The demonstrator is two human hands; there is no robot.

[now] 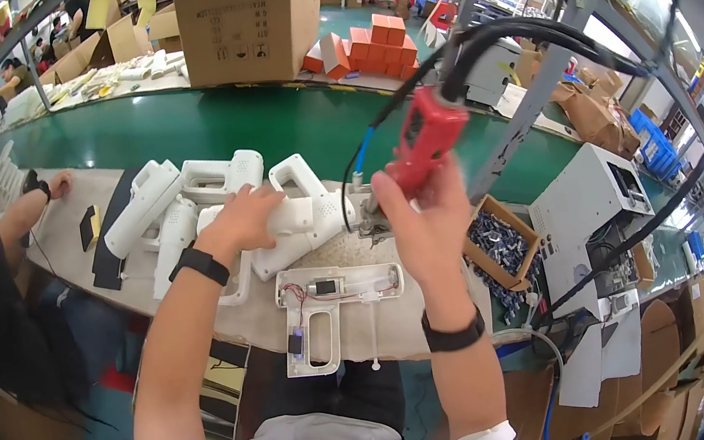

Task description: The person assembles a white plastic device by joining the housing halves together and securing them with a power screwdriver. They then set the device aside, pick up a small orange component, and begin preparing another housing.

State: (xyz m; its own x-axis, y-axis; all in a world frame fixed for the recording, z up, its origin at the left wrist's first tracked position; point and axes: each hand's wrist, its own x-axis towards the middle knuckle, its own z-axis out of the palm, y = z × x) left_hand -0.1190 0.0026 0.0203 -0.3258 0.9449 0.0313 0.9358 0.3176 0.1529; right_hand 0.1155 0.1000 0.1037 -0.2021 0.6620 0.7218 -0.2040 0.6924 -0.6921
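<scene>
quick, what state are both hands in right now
Left hand: fingers spread over a white plastic casing; whether it grips cannot be told.
Right hand: closed, holding a red tool.

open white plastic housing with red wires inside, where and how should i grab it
Probably best by the right bar of the looped handle on the open white plastic housing, from the near side: the handle points toward the person, its opening leaves room to wrap around, and that bar looks clear of the thin red wires and small dark block.

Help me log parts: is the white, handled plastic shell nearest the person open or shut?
Open; thin red wires show inside the white plastic shell.
</scene>
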